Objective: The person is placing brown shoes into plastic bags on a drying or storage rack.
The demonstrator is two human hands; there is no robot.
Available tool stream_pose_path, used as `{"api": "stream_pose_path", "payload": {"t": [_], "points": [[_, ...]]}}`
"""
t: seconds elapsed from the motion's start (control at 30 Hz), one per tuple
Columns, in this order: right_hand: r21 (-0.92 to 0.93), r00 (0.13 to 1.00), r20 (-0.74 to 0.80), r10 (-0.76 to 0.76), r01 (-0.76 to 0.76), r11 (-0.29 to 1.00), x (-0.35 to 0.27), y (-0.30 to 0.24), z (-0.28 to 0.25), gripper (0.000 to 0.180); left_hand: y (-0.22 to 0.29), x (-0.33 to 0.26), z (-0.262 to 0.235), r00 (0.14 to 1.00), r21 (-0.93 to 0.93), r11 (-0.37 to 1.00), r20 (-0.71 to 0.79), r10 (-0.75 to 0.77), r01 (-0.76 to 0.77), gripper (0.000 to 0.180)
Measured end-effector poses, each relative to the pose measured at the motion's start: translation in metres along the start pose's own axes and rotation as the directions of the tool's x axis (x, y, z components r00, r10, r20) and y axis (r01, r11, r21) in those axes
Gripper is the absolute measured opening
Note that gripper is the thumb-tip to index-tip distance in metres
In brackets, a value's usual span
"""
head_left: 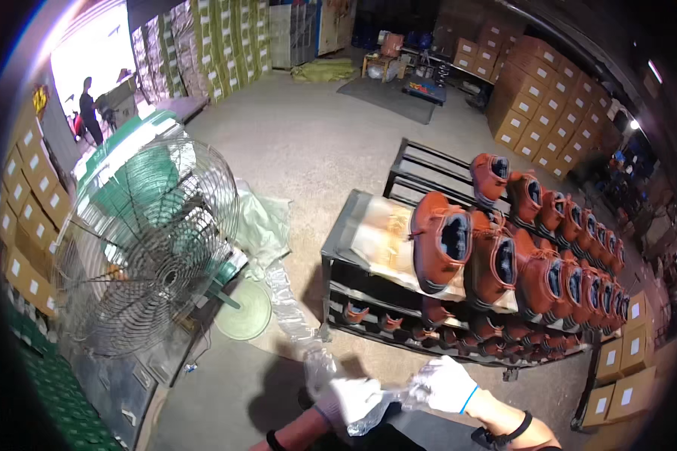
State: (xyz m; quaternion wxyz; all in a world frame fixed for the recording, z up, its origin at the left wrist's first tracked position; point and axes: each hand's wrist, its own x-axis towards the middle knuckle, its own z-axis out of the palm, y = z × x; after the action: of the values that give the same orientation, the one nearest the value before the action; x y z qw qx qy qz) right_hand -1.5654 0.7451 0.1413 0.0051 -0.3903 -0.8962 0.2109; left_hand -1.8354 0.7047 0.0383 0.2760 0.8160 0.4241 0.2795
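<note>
A long strip of clear, crinkled plastic film (291, 316) runs along the floor from beside a round pale green base and up to my hands. My left hand (351, 398), in a white glove, is closed on the film near the lower edge of the view. To its right, my white-gloved right hand (441, 383) also grips the film, fingers pinched together. A short stretch of film spans the gap between the two hands. Just beyond them stands a black rack (340, 225) with rows of reddish-brown shoes (441, 240) on its tiers.
At left, a large wire-caged fan (147, 248) stands before green-and-white stacked boxes (139, 169). Cartons are piled at the back right (541, 98) and right edge (624, 353). A person (89, 111) stands by the bright doorway. Pale sheeting (259, 225) lies beside the fan.
</note>
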Motion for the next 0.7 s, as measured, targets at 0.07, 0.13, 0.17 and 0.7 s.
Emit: {"api": "stream_pose_path", "payload": {"t": [0.07,0.13,0.17,0.7], "points": [[0.022,0.996,-0.07,0.052,-0.051,0.998,-0.025,0.004,-0.022,0.017,0.047,0.045,-0.034,0.994,0.111,0.99,0.071,0.082,-0.089,0.019],[0.048,0.977,-0.205,0.052,-0.043,0.998,-0.051,0.012,-0.065,0.018,0.076,0.078,-0.063,0.976,0.103,0.977,0.138,0.17,-0.185,0.017],[0.077,0.948,-0.315,0.05,-0.027,0.997,-0.062,0.02,-0.091,0.019,0.087,0.089,-0.068,0.994,0.116,0.988,-0.006,0.107,-0.105,0.019],[-0.312,0.815,-0.555,0.166,-0.389,0.867,0.168,0.101,-0.191,0.014,0.051,0.271,-0.051,0.976,0.208,0.963,-0.172,-0.135,0.17,0.025]]}}
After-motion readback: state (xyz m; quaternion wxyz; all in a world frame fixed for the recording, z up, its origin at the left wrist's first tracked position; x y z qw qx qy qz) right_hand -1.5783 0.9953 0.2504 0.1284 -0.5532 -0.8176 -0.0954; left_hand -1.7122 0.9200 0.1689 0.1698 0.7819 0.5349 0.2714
